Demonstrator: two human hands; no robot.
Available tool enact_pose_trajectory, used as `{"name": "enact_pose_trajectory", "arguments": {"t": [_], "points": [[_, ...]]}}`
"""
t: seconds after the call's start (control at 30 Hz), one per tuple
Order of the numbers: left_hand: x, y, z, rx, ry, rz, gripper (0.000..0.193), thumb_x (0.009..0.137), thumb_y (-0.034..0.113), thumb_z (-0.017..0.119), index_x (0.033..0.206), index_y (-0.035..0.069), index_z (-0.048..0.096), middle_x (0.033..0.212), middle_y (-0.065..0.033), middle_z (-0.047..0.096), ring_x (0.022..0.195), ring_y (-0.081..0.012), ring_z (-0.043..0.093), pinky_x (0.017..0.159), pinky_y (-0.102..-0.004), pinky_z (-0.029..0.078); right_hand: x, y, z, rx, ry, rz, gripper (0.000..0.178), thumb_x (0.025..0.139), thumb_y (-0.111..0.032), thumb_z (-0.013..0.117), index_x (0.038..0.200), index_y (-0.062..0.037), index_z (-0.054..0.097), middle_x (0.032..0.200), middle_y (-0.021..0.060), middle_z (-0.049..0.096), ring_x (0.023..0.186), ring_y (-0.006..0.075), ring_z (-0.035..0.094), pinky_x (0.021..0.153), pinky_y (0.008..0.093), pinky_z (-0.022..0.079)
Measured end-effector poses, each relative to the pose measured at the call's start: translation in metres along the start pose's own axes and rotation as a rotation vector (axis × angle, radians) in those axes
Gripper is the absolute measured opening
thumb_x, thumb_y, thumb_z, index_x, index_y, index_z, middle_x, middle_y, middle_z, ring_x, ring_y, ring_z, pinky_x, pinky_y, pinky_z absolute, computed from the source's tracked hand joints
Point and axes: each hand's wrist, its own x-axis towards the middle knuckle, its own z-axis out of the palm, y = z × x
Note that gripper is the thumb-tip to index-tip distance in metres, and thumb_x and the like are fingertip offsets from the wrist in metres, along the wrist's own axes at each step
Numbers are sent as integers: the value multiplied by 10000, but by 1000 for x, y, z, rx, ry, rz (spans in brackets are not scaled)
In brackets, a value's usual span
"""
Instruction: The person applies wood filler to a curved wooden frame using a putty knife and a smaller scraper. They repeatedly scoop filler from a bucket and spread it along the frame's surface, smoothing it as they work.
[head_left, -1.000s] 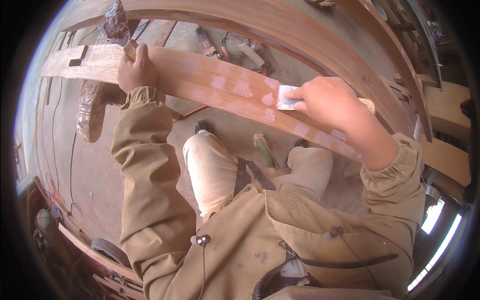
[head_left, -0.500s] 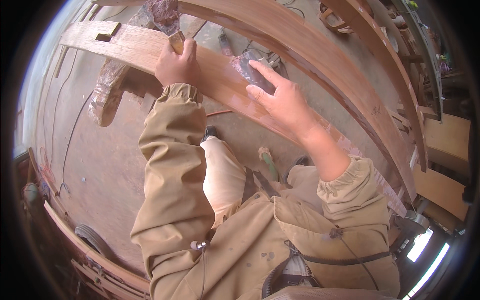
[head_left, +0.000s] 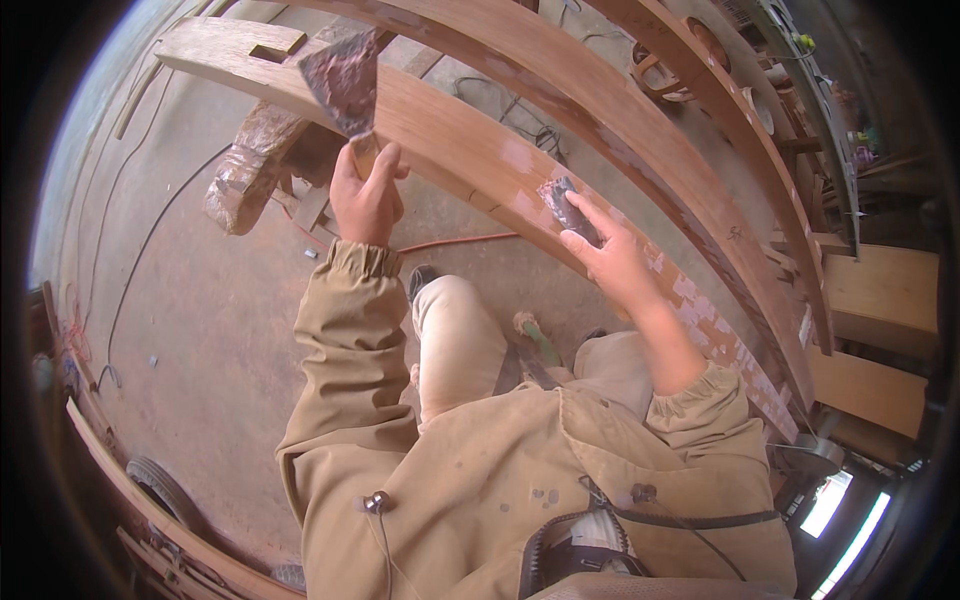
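In my left hand (head_left: 364, 200) is a putty knife (head_left: 346, 88), gripped by its wooden handle, its wide blade raised and loaded with reddish-pink filler. My right hand (head_left: 620, 265) pinches a small dark flat scraper (head_left: 580, 214) with pink filler along its edge. That scraper rests on or just over the long curved wooden board (head_left: 430, 122) in front of me. Pale pink filler patches (head_left: 690, 305) dot the board's right stretch, and a rectangular notch (head_left: 268, 52) is cut near its far left end.
More curved boards (head_left: 640, 140) run alongside, farther off. Under the left end sits a plastic-wrapped support (head_left: 240, 180). An orange cord (head_left: 460, 241) and dark cables (head_left: 520, 115) lie on the floor. A tire (head_left: 160, 488) lies at lower left, wooden panels (head_left: 870, 390) at right.
My right hand with the scraper has moved right and nearer along the board. My left hand has come slightly right and down, turning the putty knife's blade into fuller view. The view has shifted.
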Motion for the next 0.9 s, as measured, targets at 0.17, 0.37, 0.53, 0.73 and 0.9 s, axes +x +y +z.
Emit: {"name": "enact_pose_trajectory", "arguments": {"t": [0.17, 0.37, 0.53, 0.73, 0.9], "points": [[-106, -23, -123, 213, 229, -201, 226, 865, 196, 617, 962, 18, 517, 668, -47, 577, 607, -118, 572, 580, -233, 453, -11, -15, 7, -39, 6, 45, 493, 831, -291, 632, 1280, -124, 515, 1107, 159, 621, 984, 251, 602, 865, 318, 439], [-208, -48, -208, 133, 563, -349, 209, 867, 177, 599, 984, 34, 501, 667, -32, 546, 563, -110, 532, 552, -251, 455, 20, -48, 35, -266, 30, -229, 444, 825, -314, 606, 1239, -161, 560, 1117, 180, 610, 1012, 311, 589, 867, 357, 444], [-212, -29, -196, 140, 524, -369, 201, 863, 178, 603, 963, 32, 509, 667, -28, 540, 573, -113, 538, 554, -256, 459, 61, -63, 50, -410, 18, -358, 397, 826, -366, 575, 1192, -215, 603, 1125, 155, 610, 1040, 334, 563, 891, 380, 444], [-210, -2, -169, 132, 478, -293, 189, 855, 183, 618, 935, 43, 520, 669, -25, 546, 597, -116, 536, 598, -261, 460, 64, -56, 38, -533, -107, -272, 386, 833, -353, 582, 1216, -305, 579, 1196, 158, 579, 1094, 332, 550, 949, 388, 411], [-205, 1, -158, 125, 499, -209, 207, 865, 181, 604, 960, 25, 505, 683, -32, 561, 609, -110, 541, 607, -253, 461, 70, -75, 14, -766, -228, -276, 378, 833, -369, 561, 1207, -321, 584, 1205, 76, 586, 1060, 285, 572, 905, 393, 446]]}}
